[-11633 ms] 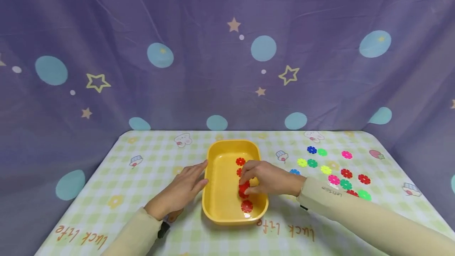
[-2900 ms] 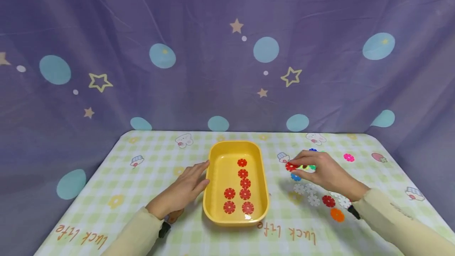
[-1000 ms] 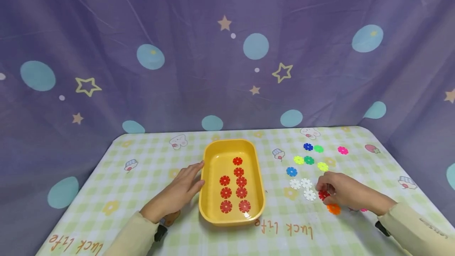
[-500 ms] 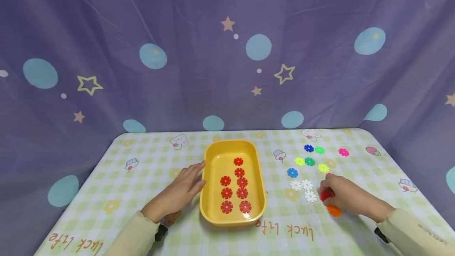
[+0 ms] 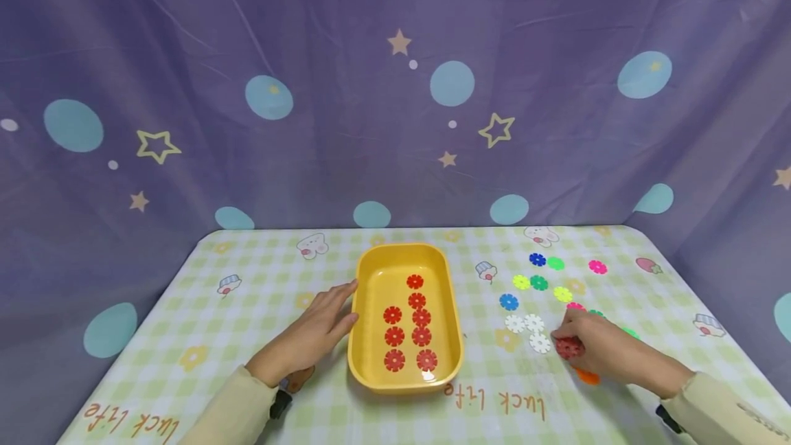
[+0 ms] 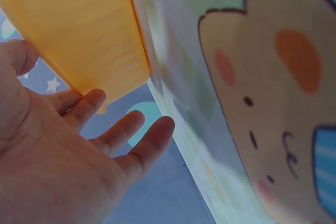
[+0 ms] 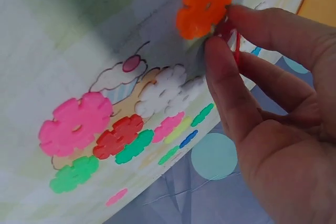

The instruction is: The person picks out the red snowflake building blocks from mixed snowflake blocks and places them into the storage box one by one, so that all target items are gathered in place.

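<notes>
A yellow tray (image 5: 406, 384) holds two columns of red snowflake discs (image 5: 394, 336), three in the left column and several in the right. My left hand (image 5: 307, 330) lies along the tray's left side; in the left wrist view its fingers are loosely spread and touch the tray's rim. Off to the right, my right hand (image 5: 608, 349) pinches a red snowflake disc (image 5: 567, 347), tilted, between thumb and fingers. Only that disc's thin edge shows in the right wrist view. An orange snowflake disc (image 5: 587, 376) lies under the hand, partly hidden.
White snowflake discs (image 5: 540, 343) lie left of the right hand. Blue (image 5: 509, 302), yellow (image 5: 562, 294), green (image 5: 540, 283) and pink (image 5: 597, 267) ones are scattered behind it. Another red disc (image 7: 118, 136) lies among them in the right wrist view. A checked cloth (image 5: 278, 417) covers the table.
Since the oldest frame, a second column of three red discs has appeared in the tray. Over the last second my right hand has gripped another red disc and tilted it. My left hand has stayed put.
</notes>
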Available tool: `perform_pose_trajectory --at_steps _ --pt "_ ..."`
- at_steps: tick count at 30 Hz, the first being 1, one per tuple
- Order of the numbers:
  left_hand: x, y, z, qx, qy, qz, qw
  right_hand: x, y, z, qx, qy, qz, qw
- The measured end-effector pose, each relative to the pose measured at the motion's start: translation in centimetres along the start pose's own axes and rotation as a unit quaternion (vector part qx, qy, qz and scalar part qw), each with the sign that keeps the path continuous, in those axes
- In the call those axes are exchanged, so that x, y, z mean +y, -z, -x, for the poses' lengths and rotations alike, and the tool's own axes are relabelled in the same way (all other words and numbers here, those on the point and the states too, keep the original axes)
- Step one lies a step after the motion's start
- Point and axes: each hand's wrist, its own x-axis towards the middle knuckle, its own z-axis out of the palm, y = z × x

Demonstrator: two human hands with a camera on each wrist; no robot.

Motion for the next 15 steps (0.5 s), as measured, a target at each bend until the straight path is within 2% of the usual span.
perform_pose_trajectory --at_steps 8,11,15 --pt "0.0 0.1 0.1 0.0 0.003 -0.001 1.0 -1.2 1.1 -1.4 0.065 0.076 0.0 0.995" --pt "0.0 0.1 0.1 0.003 0.001 -0.002 1.0 -2.2 1.6 -2.7 0.103 0.117 0.005 0.9878" --pt "0.0 0.1 0.1 0.005 -0.004 -0.003 1.0 -4.0 2.1 -4.7 0.144 0.182 0.004 0.9726"
